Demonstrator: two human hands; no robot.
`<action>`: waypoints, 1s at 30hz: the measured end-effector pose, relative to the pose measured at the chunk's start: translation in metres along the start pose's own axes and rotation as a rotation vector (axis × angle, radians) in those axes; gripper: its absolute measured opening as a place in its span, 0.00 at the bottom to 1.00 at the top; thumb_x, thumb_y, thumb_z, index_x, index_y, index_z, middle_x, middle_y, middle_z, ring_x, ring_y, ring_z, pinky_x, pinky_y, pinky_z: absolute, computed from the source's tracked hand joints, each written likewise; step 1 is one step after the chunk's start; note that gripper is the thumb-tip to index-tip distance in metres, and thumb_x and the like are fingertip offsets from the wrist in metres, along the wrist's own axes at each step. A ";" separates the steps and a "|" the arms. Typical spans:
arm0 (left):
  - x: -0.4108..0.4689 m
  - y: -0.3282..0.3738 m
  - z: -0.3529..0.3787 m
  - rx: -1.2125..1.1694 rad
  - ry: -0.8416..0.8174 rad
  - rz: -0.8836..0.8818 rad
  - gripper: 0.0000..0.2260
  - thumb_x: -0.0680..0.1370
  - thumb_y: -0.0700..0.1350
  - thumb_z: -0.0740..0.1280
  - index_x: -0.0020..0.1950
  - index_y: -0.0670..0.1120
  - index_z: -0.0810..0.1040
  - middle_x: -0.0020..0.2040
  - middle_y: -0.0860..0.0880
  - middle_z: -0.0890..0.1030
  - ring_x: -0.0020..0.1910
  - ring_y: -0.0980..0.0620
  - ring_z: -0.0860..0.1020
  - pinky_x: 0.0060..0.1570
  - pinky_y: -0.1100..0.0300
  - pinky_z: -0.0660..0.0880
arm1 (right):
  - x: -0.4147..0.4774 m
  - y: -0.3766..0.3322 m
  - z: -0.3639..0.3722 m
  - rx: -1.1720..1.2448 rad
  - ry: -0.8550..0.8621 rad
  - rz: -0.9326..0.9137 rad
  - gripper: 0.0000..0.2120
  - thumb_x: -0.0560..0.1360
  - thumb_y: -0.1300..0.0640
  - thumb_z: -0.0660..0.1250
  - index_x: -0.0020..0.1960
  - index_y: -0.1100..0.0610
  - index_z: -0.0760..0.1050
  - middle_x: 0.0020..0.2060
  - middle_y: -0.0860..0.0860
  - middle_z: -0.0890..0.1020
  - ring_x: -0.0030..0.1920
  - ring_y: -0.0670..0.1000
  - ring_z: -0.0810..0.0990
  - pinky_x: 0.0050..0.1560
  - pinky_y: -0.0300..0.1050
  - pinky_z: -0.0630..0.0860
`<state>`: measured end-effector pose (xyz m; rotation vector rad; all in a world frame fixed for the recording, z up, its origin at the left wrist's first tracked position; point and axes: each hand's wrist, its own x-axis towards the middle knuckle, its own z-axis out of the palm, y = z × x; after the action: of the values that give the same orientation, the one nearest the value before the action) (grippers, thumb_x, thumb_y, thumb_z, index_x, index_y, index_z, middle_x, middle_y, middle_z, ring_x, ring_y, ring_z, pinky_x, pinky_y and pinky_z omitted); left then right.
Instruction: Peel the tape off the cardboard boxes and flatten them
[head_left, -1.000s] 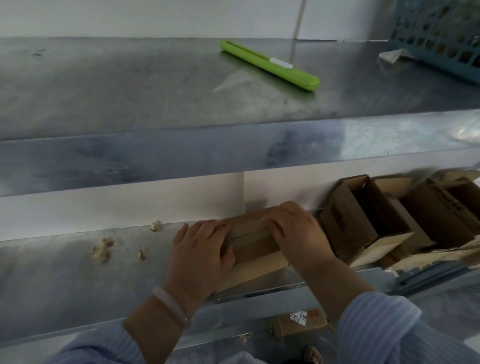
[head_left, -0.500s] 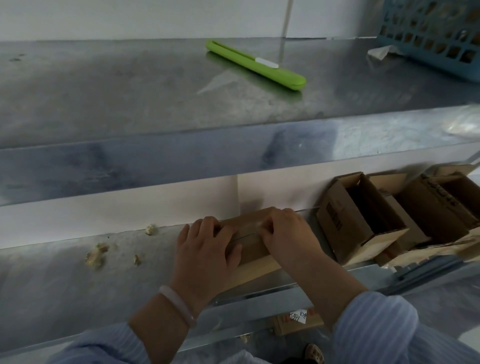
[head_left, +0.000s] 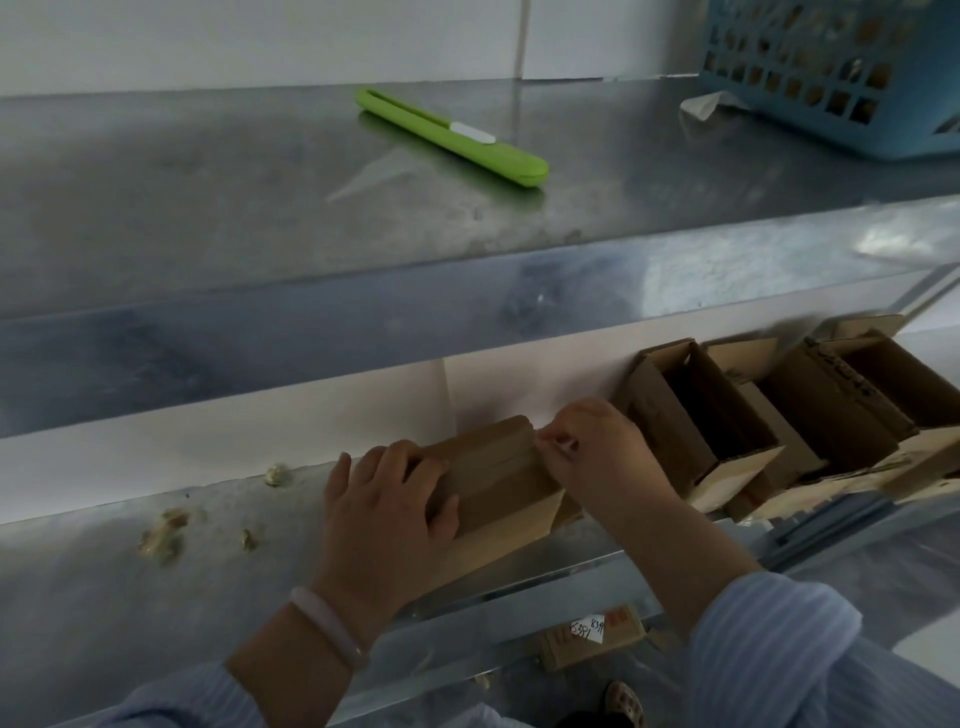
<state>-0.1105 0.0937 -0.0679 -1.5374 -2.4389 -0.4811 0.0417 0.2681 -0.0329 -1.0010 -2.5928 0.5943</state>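
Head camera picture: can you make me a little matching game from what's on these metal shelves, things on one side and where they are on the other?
Things:
1. green cutter
2. blue basket
3. closed box
4. bracelet

Places:
A. on the left wrist
B. lower shelf, between the left hand and right hand
C. upper shelf, far right
D. upper shelf, middle

Pairs: 1-D, 2-C, 3-B, 4-A

Both hands on a small closed box (head_left: 498, 478), lower shelf (head_left: 104, 597).
Grip: left hand (head_left: 387, 499) holds its left end, right hand (head_left: 602, 457) pinches its top right edge. Open boxes (head_left: 696, 415) just right. Green cutter (head_left: 452, 137), blue basket (head_left: 831, 67) on upper shelf (head_left: 208, 208).
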 end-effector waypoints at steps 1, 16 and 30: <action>0.000 0.000 0.001 -0.008 -0.002 0.006 0.16 0.74 0.58 0.60 0.52 0.52 0.81 0.53 0.52 0.79 0.51 0.48 0.78 0.57 0.39 0.72 | -0.001 -0.001 0.000 0.028 -0.031 0.041 0.07 0.78 0.50 0.66 0.48 0.50 0.81 0.44 0.43 0.77 0.42 0.42 0.76 0.48 0.32 0.72; 0.002 -0.005 0.006 -0.145 -0.037 0.036 0.17 0.74 0.56 0.61 0.55 0.48 0.81 0.58 0.53 0.80 0.57 0.52 0.77 0.57 0.51 0.75 | 0.001 0.019 0.023 1.047 -0.069 0.673 0.03 0.73 0.59 0.74 0.44 0.57 0.82 0.41 0.53 0.86 0.45 0.53 0.85 0.51 0.52 0.82; 0.002 -0.005 0.006 -0.156 -0.038 0.040 0.18 0.74 0.56 0.61 0.56 0.48 0.81 0.59 0.54 0.80 0.58 0.52 0.78 0.57 0.48 0.76 | -0.006 0.027 0.039 0.682 0.090 0.558 0.04 0.77 0.57 0.69 0.46 0.48 0.77 0.42 0.45 0.81 0.44 0.44 0.79 0.41 0.36 0.74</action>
<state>-0.1162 0.0954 -0.0735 -1.6672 -2.4452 -0.6543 0.0450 0.2716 -0.0803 -1.4219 -1.7748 1.3996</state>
